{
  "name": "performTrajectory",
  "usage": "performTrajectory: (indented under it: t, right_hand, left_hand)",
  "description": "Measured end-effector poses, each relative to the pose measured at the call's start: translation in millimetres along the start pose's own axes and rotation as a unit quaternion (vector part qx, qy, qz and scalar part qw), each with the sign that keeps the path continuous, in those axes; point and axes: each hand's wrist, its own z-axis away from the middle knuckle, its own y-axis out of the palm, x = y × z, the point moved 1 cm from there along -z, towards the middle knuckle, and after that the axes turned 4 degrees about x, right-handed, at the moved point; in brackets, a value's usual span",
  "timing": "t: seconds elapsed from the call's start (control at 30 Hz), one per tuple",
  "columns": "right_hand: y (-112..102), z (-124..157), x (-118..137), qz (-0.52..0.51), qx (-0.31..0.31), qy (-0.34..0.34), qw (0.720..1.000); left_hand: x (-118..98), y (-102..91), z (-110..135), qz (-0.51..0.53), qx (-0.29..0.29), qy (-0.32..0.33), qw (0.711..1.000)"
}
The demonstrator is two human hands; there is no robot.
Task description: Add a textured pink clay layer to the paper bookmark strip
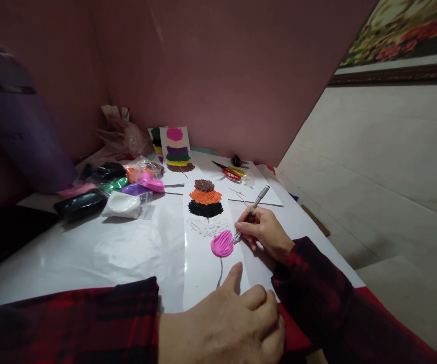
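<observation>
My right hand point(266, 230) grips a silver fork point(258, 198) by its ribbed handle. The tines point down at the right edge of a pink clay patch point(221, 244), which is grooved with ridges. That patch lies on a white paper strip point(199, 273), with a drawn dark line running below it. Farther up the strip are textured clay bands: white point(207, 226), black point(205, 208), orange point(205, 196) and brown point(204, 185). My left hand point(226, 326) rests at the strip's near end, index finger stretched out and the other fingers bent, holding nothing visible.
Bagged clay point(123, 205) in several colours is piled on the left. Behind stands a card with coloured bands point(176, 146). Red-handled scissors point(231, 173) lie at the back right. A purple cylinder point(21, 121) stands at far left; a pink wall point(211, 76) closes the back.
</observation>
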Motion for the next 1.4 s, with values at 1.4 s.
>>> performTrajectory:
  t: [1.4]
  right_hand:
    - [10, 10, 4, -0.022, 0.006, 0.004, 1.0]
  left_hand:
    - [2, -2.5, 1, -0.008, -0.011, 0.005, 1.0]
